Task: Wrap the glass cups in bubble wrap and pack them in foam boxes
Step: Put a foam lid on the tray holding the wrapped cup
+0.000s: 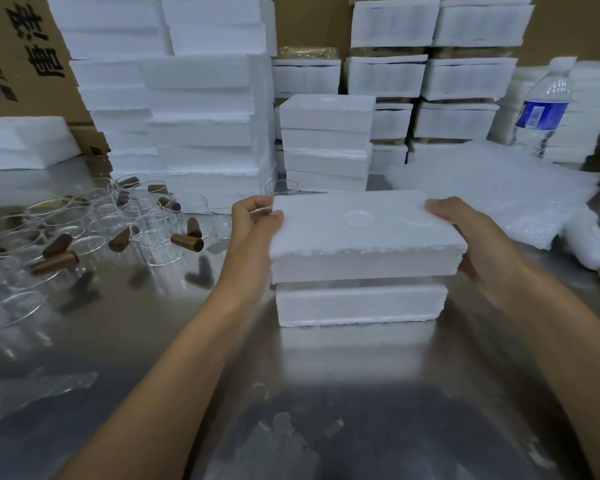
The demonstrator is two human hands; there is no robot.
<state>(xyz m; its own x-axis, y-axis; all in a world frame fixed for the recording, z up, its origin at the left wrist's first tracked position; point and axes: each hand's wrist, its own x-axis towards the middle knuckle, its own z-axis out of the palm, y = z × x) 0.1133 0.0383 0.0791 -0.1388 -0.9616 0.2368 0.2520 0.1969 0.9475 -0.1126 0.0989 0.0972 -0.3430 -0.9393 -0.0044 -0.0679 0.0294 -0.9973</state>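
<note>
Foam is what both hands hold: my left hand (255,216) pinches the left end of the upper foam half (361,237), and my right hand (465,237) grips the right end, fingers curled round its edge. It sits directly over the lower foam half (361,304) on the steel table (187,341); I cannot tell whether they touch. I judge it very light, stiff but crumbly, so gentle end grips suit it. Glass cups (146,220), brittle and slick, lie left; bubble wrap (482,188) lies right.
</note>
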